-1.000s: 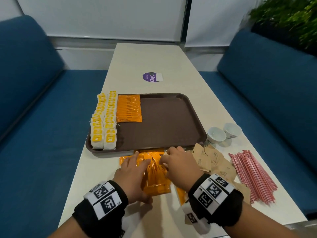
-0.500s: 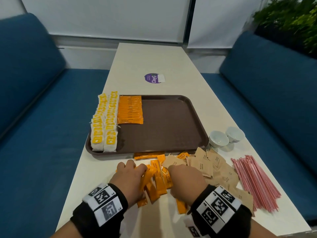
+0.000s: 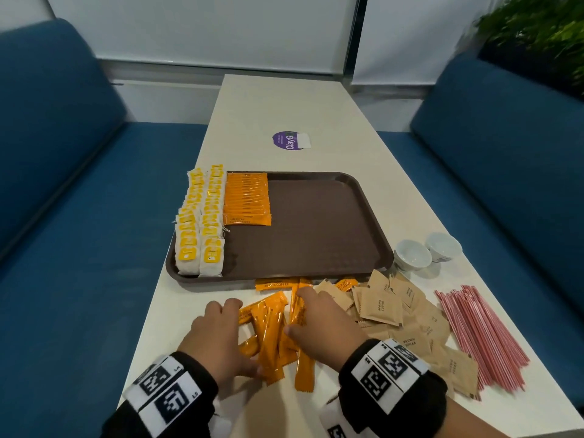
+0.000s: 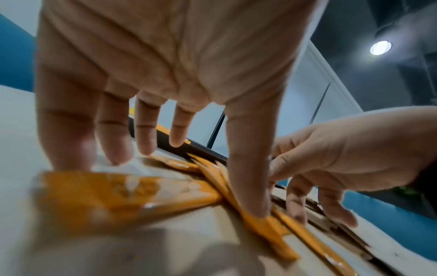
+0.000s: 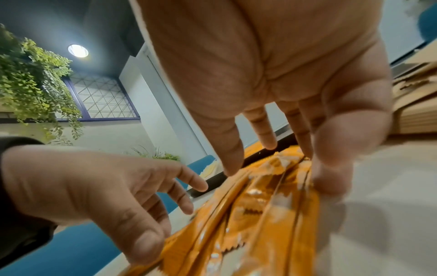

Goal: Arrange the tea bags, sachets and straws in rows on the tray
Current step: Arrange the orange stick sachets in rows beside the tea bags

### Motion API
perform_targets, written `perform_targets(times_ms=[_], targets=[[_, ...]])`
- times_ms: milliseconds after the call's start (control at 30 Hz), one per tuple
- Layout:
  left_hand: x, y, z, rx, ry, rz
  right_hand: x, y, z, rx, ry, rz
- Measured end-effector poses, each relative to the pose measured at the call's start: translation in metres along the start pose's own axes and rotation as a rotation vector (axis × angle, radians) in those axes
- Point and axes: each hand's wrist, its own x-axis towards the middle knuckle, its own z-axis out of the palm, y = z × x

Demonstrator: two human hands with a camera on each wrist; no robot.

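Head view: left hand [image 3: 218, 336] and right hand [image 3: 322, 324] spread flat with straight fingers on the loose orange sachets [image 3: 271, 330] on the table [image 3: 278, 102] just short of the tray [image 3: 309, 222], clasping nothing; likely slip from here, a careless sweep fanning them wider or dragging in the brown sugar sachets [image 3: 395, 311] touching on the right. Left wrist view: only here, thumb [image 4: 250, 168] pressing one blurred sachet flat. Right wrist view: fingertips [image 5: 232, 164] resting on crinkled wrappers, slippery by the look, though tea bags [image 3: 202, 222] and straws [image 3: 480, 336] unseen.
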Motion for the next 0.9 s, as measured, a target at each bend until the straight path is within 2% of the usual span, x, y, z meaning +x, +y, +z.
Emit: perform_targets(times_ms=[167,433,700,900], targets=[[0.004,-0.005,0.005,0.037,-0.035,-0.001,0.001,-0.008,0.011,-0.023,-0.029,-0.049],[0.017,-0.001,0.017,-0.227,0.011,0.048,-0.001,-0.022,0.020,0.101,-0.003,-0.056],[0.019,0.013,0.020,-0.328,-0.004,0.014,0.002,-0.023,0.022,0.207,-0.019,-0.046],[0.020,0.017,0.016,-0.504,-0.095,-0.007,0.007,-0.017,0.022,0.261,-0.032,-0.077]])
